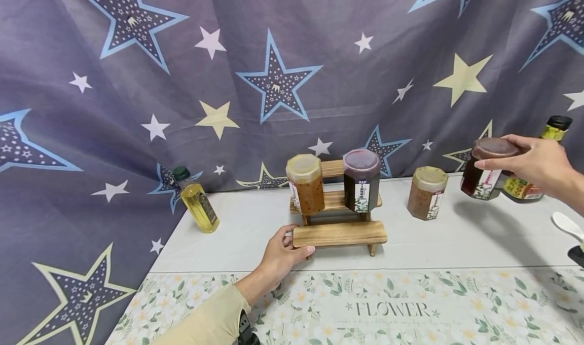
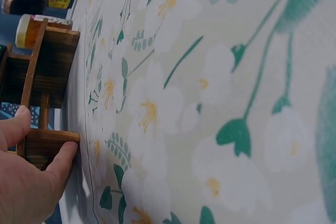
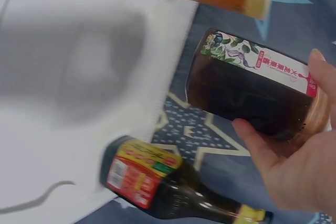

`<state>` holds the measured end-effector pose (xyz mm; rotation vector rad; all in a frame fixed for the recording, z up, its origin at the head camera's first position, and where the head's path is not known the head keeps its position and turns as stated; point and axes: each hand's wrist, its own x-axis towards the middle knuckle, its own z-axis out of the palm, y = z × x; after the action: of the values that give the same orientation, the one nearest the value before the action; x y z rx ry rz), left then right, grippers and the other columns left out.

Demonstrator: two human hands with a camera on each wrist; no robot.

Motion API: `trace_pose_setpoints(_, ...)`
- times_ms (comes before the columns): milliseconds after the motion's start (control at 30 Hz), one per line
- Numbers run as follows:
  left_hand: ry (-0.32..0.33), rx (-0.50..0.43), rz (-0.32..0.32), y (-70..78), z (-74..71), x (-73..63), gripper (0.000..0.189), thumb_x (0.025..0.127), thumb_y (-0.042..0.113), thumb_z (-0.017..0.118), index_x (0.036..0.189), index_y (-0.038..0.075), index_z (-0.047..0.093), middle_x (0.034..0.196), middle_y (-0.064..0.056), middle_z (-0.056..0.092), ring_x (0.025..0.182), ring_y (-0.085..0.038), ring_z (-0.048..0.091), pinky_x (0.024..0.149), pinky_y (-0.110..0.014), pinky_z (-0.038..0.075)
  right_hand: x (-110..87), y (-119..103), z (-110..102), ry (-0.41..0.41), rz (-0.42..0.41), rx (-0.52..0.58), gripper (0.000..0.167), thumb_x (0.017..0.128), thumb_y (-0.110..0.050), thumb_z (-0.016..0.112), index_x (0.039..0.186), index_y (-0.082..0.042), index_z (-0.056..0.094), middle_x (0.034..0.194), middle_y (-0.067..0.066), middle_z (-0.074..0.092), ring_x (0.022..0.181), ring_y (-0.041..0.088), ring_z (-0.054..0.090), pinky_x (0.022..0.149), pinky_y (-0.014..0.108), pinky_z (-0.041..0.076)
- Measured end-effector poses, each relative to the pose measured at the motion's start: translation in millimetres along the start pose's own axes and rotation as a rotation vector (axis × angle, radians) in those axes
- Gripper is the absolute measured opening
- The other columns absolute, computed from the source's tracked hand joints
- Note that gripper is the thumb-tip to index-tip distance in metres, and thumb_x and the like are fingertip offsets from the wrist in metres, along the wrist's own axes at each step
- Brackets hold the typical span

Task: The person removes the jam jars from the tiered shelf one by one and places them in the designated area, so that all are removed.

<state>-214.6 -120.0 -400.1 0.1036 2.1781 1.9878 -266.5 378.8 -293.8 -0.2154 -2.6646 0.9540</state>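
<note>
My left hand (image 1: 279,256) grips the left end of the lowest step of a small wooden tiered stand (image 1: 339,233); the left wrist view shows thumb and finger pinching the wood (image 2: 52,136). On the stand are a jar of orange-brown jam (image 1: 311,193) at left and a dark purple jar (image 1: 361,183) at right. At the far right my right hand (image 1: 543,162) holds a dark red jar (image 1: 485,175) by its lid end, raised above the table. In the right wrist view this jar (image 3: 247,87) shows a white label with leaves and pink print.
A brown jam jar (image 1: 427,195) stands right of the stand. Behind my right hand is a dark sauce bottle (image 3: 152,174) with a yellow and red label. An oil bottle (image 1: 198,203) stands at left. A white spoon (image 1: 568,224) lies at the right edge. A star-patterned curtain (image 1: 182,107) hangs behind.
</note>
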Motion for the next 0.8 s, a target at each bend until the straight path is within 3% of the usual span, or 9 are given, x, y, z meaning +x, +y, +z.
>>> trace_pose_setpoints(133, 0.000, -0.005, 0.000, 0.0, 0.0, 0.2, 0.076, 0.083, 0.005, 0.075, 0.144, -0.001, 0.031, 0.126, -0.023, 0.055, 0.108, -0.029, 0.062, 0.087, -0.037, 0.057, -5.5, 10, 12, 0.001, -0.021, -0.032, 0.091, 0.070, -0.054, 0.081, 0.137, -0.002, 0.049, 0.107, 0.025, 0.060, 0.067, 0.022, 0.049, 0.044, 0.032, 0.039)
trace_pose_setpoints(267, 0.001, -0.009, 0.001, 0.1, 0.3, 0.0, 0.076, 0.083, 0.005, 0.075, 0.144, -0.002, 0.031, 0.126, -0.023, 0.055, 0.108, -0.029, 0.062, 0.087, -0.037, 0.057, -9.1, 19, 21, -0.022, -0.017, -0.010, 0.098, 0.071, -0.052, 0.082, 0.144, 0.000, 0.041, 0.116, 0.031, 0.056, 0.087, 0.030, 0.050, 0.048, 0.024, 0.041)
trace_pose_setpoints(367, 0.002, -0.005, 0.003, 0.4, 0.7, -0.5, 0.075, 0.083, 0.005, 0.075, 0.144, -0.002, 0.031, 0.126, -0.023, 0.055, 0.108, -0.028, 0.062, 0.087, -0.036, 0.057, -11.5, 23, 27, -0.043, 0.001, 0.035, 0.103, 0.071, -0.050, 0.083, 0.146, 0.002, 0.036, 0.115, 0.030, 0.056, 0.082, 0.018, 0.055, 0.049, 0.024, 0.047)
trace_pose_setpoints(467, 0.002, -0.004, 0.005, 0.9, 1.0, -0.8, 0.075, 0.083, 0.004, 0.075, 0.144, -0.002, 0.031, 0.125, -0.023, 0.055, 0.107, -0.028, 0.062, 0.087, -0.036, 0.057, -13.3, 26, 33, -0.048, 0.011, 0.066, 0.105, 0.070, -0.047, 0.084, 0.147, 0.004, 0.033, 0.114, 0.029, 0.056, 0.066, -0.001, 0.052, 0.050, 0.025, 0.051)
trace_pose_setpoints(567, 0.003, -0.005, 0.006, 1.1, 1.0, -0.6, 0.075, 0.084, 0.004, 0.075, 0.144, -0.003, 0.031, 0.125, -0.023, 0.056, 0.107, -0.027, 0.062, 0.086, -0.035, 0.057, -14.4, 28, 36, -0.055, 0.018, 0.081, 0.109, 0.071, -0.045, 0.084, 0.149, 0.004, 0.026, 0.119, 0.033, 0.053, 0.065, -0.006, 0.049, 0.050, 0.023, 0.051)
trace_pose_setpoints(700, -0.001, -0.003, 0.009, 0.7, 0.8, -0.5, 0.075, 0.084, 0.005, 0.075, 0.144, -0.003, 0.031, 0.126, -0.024, 0.055, 0.107, -0.028, 0.062, 0.086, -0.034, 0.057, -16.0, 30, 39, -0.048, 0.008, 0.063, 0.110, 0.069, -0.044, 0.086, 0.149, 0.004, 0.026, 0.126, 0.038, 0.048, 0.085, 0.017, 0.054, 0.054, 0.015, 0.042)
trace_pose_setpoints(800, 0.000, -0.005, 0.006, 0.6, 0.7, -0.5, 0.074, 0.084, 0.005, 0.075, 0.143, -0.002, 0.032, 0.126, -0.024, 0.055, 0.107, -0.028, 0.062, 0.086, -0.035, 0.057, -17.9, 32, 42, -0.054, 0.000, 0.055, 0.111, 0.069, -0.043, 0.086, 0.148, 0.005, 0.024, 0.130, 0.042, 0.043, 0.101, 0.037, 0.045, 0.056, 0.011, 0.035)
